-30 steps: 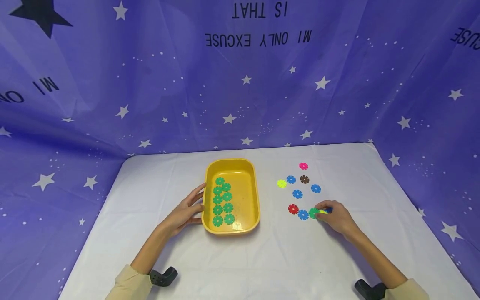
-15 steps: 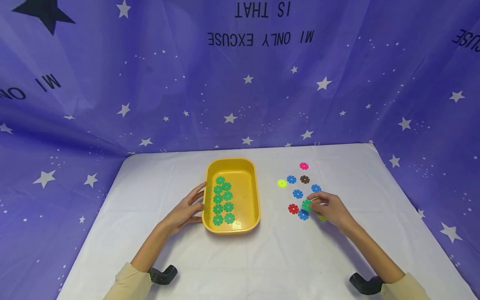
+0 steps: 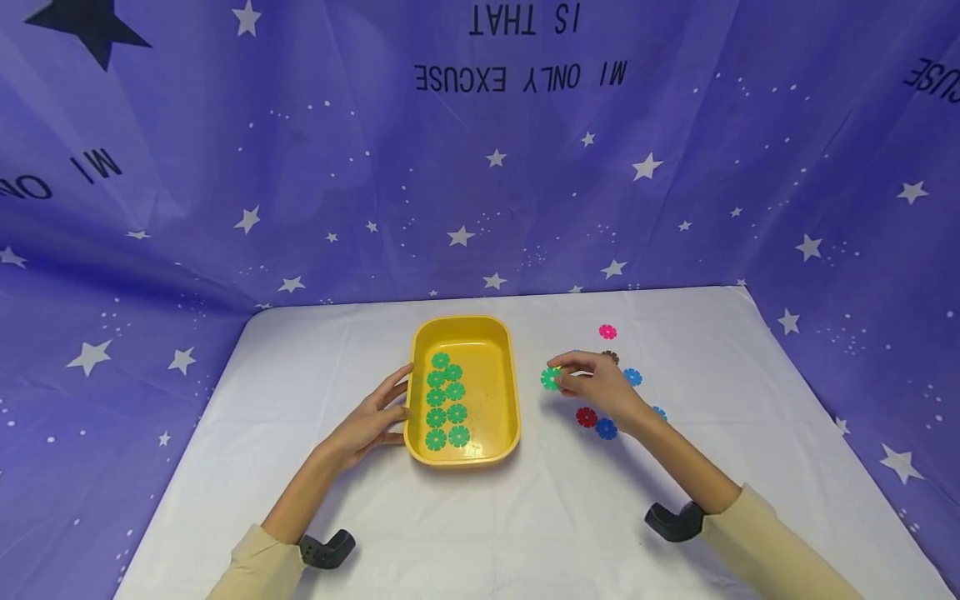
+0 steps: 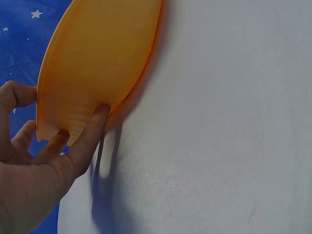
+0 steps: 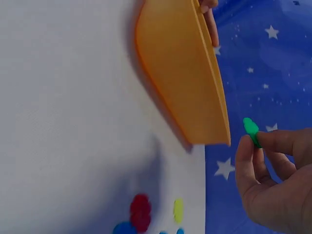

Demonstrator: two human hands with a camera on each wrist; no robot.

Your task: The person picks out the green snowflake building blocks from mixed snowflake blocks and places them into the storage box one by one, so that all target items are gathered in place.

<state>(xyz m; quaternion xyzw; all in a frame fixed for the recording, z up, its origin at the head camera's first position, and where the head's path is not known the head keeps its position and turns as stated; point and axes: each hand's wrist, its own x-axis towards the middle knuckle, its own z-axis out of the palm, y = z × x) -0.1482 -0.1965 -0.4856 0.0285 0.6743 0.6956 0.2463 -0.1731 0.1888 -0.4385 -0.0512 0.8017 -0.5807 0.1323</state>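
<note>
My right hand [image 3: 603, 387] pinches a green notched plastic disc [image 3: 551, 378] between thumb and fingertips, lifted above the table to the right of the yellow tray [image 3: 491, 457]. Seen nearly edge-on, the same green disc [image 5: 251, 130] shows in the right wrist view. My left hand [image 3: 367, 427] rests its spread fingers against the tray's left side; in the left wrist view its fingertips [image 4: 101, 111] touch the outer wall. Several flat green discs [image 3: 457, 413] lie in rows in the left half of the tray.
Loose discs lie right of the tray: pink [image 3: 607, 332], red [image 3: 587, 417], brown and several blue [image 3: 607, 428]. My right hand and forearm partly cover some of them. A starry purple cloth [image 3: 480, 208] hangs behind the white-covered table [image 3: 480, 533].
My right hand has picked the green disc up from the loose discs and carried it left and away from me, towards the tray. The left hand and tray hold their place.
</note>
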